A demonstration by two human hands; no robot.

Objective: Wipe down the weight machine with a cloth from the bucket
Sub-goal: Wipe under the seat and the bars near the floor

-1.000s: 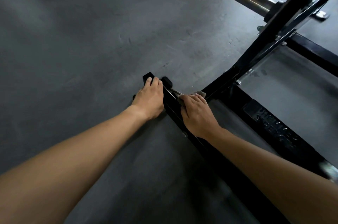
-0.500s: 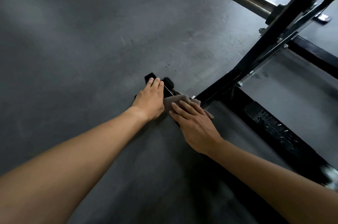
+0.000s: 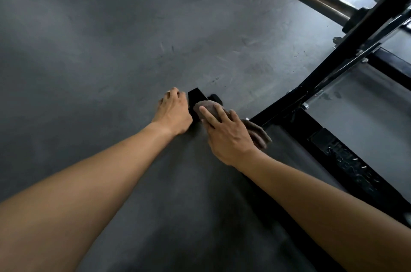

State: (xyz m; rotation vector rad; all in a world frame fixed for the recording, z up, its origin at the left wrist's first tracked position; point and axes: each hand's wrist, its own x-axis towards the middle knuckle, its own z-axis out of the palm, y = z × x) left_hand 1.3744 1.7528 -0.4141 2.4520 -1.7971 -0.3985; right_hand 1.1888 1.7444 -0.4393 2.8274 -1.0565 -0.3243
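Note:
The weight machine's black steel frame [image 3: 333, 76] stands at the right, and its low base bar ends at a black tip [image 3: 195, 95] on the floor. A grey-brown cloth [image 3: 258, 131] lies on that bar. My right hand [image 3: 226, 133] presses it flat against the bar with straight, spread fingers. My left hand [image 3: 174, 111] rests on the floor just left of the bar's tip, fingers curled down and touching its side. No bucket is in view.
A bare steel plate-loading sleeve [image 3: 322, 3] juts out at the upper right. A black base plate with raised lettering [image 3: 349, 160] runs along the right. Dark grey rubber floor [image 3: 111, 49] fills the left and middle.
My right hand has slid the cloth along the base bar towards its tip. My left hand has shifted from on top of the bar's end to its left side.

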